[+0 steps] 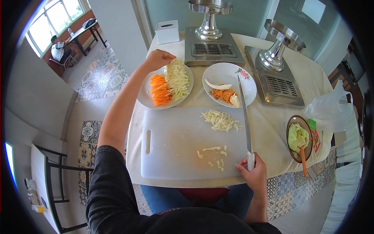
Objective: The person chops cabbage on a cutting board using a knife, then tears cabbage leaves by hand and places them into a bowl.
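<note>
My left hand [159,60] is at the top of the left plate [144,95], its fingers pinched together at the shredded cabbage [178,82]. Shredded carrot [159,90] lies beside that cabbage. In my right hand [254,171] is the white handle of a long knife [246,121], whose blade points away from me over the board's right edge and the flowered plate [249,91]. That plate holds carrot scraps [223,94] and pale pieces. More shredded cabbage [220,120] sits on the white cutting board [175,136], with small bits nearer me.
Behind the plates stand two metal stands [212,48] [278,84] and a white tissue box [167,32]. On the right are a brown bowl [299,137] with cabbage and a carrot, and a plastic bag [329,107]. A person [60,50] sits far left.
</note>
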Demonstrator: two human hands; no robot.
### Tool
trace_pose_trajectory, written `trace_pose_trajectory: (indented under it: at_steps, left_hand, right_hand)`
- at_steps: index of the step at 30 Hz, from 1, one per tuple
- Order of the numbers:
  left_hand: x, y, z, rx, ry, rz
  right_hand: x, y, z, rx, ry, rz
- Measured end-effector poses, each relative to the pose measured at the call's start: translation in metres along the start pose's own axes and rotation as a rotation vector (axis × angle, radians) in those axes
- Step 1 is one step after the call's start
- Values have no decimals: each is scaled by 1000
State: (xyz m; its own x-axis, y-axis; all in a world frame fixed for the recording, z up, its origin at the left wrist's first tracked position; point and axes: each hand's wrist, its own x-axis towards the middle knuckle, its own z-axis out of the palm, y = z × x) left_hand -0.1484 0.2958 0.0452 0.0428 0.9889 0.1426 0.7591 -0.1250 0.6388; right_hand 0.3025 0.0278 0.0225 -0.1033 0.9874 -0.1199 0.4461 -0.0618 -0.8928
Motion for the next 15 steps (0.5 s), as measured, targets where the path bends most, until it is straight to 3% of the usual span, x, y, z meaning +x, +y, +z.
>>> trace_pose_trajectory:
  at_steps: [6,12,15]
  left_hand:
    - [-5,14,-7,62,-15,-31]
    - [-5,4,-2,-27,117,160]
    - [-10,13,-4,51,137,24]
  right_hand:
    - [0,-3,-1,-30,-6,-5]
    - [1,0,0,-35,16,-53]
    - [9,-16,3,-24,-11,-103]
